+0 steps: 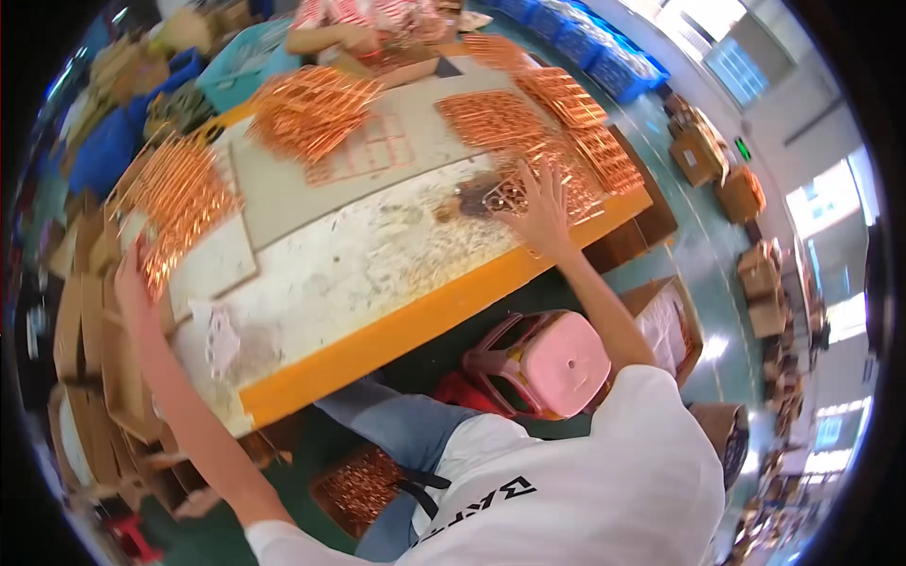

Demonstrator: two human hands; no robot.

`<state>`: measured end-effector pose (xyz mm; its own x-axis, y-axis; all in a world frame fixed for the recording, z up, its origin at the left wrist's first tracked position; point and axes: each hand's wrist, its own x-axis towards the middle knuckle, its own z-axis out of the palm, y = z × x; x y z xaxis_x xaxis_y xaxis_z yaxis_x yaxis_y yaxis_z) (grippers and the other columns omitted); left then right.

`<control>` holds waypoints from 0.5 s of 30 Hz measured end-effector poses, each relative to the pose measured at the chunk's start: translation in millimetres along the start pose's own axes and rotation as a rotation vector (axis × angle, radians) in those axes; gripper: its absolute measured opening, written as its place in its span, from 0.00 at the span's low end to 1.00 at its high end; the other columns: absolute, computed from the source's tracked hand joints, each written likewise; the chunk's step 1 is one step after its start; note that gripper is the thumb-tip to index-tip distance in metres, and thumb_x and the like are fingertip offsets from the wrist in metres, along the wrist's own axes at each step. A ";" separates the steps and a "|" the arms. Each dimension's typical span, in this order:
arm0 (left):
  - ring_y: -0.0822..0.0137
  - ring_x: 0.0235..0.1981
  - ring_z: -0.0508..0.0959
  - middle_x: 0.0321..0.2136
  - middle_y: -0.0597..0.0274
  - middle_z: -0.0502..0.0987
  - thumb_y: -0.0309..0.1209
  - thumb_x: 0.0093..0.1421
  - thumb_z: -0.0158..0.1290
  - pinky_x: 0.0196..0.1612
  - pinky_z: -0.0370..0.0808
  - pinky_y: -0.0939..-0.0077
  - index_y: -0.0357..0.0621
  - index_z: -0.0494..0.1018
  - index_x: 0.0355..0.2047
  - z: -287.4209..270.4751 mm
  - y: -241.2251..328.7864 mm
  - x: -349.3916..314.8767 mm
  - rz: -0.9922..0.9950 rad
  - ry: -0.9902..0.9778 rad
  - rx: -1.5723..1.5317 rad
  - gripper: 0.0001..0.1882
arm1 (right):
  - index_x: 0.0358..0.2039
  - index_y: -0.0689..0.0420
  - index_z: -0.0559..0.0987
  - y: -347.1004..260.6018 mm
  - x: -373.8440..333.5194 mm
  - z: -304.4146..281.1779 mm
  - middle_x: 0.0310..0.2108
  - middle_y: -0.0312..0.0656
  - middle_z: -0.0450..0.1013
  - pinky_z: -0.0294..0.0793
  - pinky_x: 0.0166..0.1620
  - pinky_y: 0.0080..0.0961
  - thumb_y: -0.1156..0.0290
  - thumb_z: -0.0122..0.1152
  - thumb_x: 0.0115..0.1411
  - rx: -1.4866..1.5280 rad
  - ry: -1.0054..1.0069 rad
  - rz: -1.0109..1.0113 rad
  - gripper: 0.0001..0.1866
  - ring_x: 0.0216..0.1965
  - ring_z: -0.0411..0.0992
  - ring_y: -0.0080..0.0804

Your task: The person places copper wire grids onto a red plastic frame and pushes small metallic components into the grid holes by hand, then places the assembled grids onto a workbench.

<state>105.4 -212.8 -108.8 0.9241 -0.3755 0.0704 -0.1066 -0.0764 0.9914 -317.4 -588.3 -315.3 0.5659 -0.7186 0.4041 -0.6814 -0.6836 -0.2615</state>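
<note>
Head view. From my remote post, the left hand [133,279] is at the near edge of a stack of flat, copper-coloured metal lattice frames [189,198] on the left of the white-topped, orange-edged counter [363,269]; I cannot tell whether it grips. The right hand [543,209], fingers spread, appears released over copper-coloured metal pieces [580,195]. I would keep the frames square, lest thin bars snag.

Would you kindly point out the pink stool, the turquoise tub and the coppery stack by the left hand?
Pink stool [564,366]: head view, on its seat.
Turquoise tub [243,88]: head view, side wall.
Coppery stack [185,200]: head view, middle.
</note>
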 end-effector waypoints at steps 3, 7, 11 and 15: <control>0.69 0.42 0.71 0.40 0.62 0.73 0.38 0.62 0.46 0.40 0.73 0.74 0.36 0.66 0.50 24.2 -109.3 149.7 -0.177 -0.082 -0.188 0.20 | 0.63 0.48 0.50 71.6 63.0 -15.3 0.64 0.58 0.38 0.42 0.61 0.56 0.39 0.66 0.34 -0.149 -0.558 0.194 0.58 0.65 0.36 0.59; 0.58 0.51 0.66 0.50 0.54 0.65 0.37 0.60 0.48 0.50 0.67 0.69 0.38 0.58 0.56 68.8 -140.2 119.8 0.103 0.341 0.654 0.26 | 0.63 0.50 0.50 90.7 52.9 -34.9 0.64 0.58 0.37 0.40 0.61 0.57 0.44 0.62 0.41 -0.206 -0.584 0.118 0.52 0.65 0.36 0.58; 0.51 0.53 0.64 0.52 0.48 0.64 0.33 0.55 0.53 0.55 0.61 0.62 0.39 0.59 0.55 185.4 -66.8 -54.4 0.730 0.114 0.914 0.29 | 0.56 0.54 0.60 112.6 39.6 -73.2 0.51 0.59 0.60 0.63 0.50 0.50 0.63 0.52 0.51 -0.340 -0.437 -0.002 0.30 0.51 0.62 0.54; 0.48 0.62 0.51 0.62 0.50 0.50 0.31 0.42 0.63 0.62 0.50 0.57 0.44 0.55 0.59 273.3 4.1 -179.3 0.926 -0.250 0.502 0.43 | 0.43 0.57 0.73 47.5 75.2 -210.4 0.27 0.49 0.72 0.70 0.31 0.37 0.74 0.45 0.57 -0.237 0.072 -0.197 0.14 0.27 0.72 0.42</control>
<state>-161.0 -398.3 -147.6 0.3127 -0.6552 0.6876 -0.9153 -0.0145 0.4024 -404.9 -648.0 -112.9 0.6691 -0.5590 0.4898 -0.6561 -0.7538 0.0359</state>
